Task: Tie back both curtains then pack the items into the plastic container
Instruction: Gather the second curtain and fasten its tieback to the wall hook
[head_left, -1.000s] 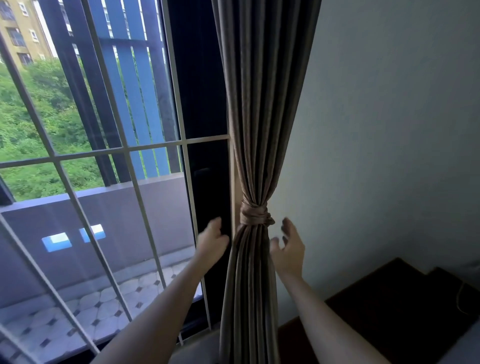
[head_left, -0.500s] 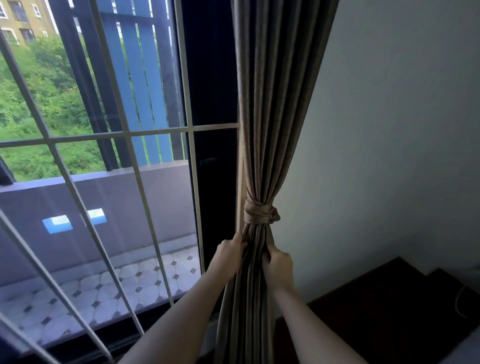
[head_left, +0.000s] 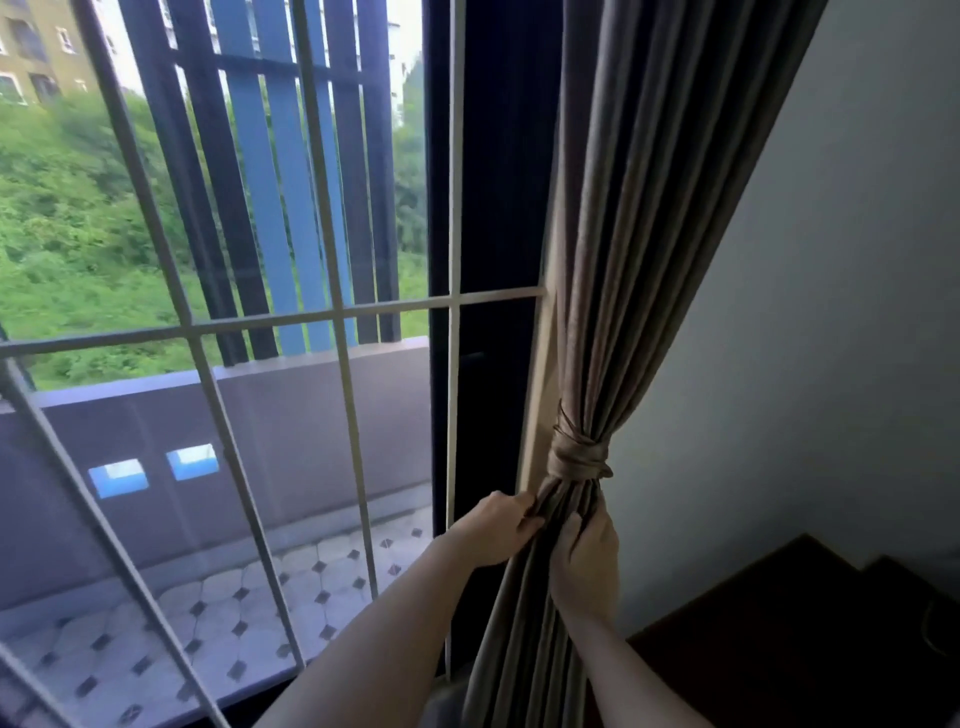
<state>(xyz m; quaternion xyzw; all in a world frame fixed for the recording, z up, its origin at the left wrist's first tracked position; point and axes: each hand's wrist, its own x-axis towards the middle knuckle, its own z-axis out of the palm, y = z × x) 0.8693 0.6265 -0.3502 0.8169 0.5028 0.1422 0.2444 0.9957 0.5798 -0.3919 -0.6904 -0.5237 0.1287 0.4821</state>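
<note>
- A grey-brown curtain (head_left: 639, 249) hangs at the right of a window, its heavy matte cloth falling in long narrow pleats against a pale wall (head_left: 841, 312).
- A tie-back (head_left: 576, 457) of the same cloth cinches the curtain into a tight bundle, wound round twice and knotted, with a smooth, slightly shiny look.
- The left hand (head_left: 498, 530) grips the left edge of the bundle just below the knot, fingers curled closed on the folds.
- The right hand (head_left: 589, 561) clasps the right side of the bundle at the same height, fingers closed round the cloth.
- Below the hands the pleats drop straight down and out of view between the two bare forearms.
- Left of the curtain, thin white metal window bars (head_left: 332, 312) cross the glass; beyond lie a balcony floor (head_left: 208, 623) of pale tiles with small dark diamonds, and green bushes.
- A dark wooden surface (head_left: 810, 639) with stepped edges sits near right.
- No container is in view.
</note>
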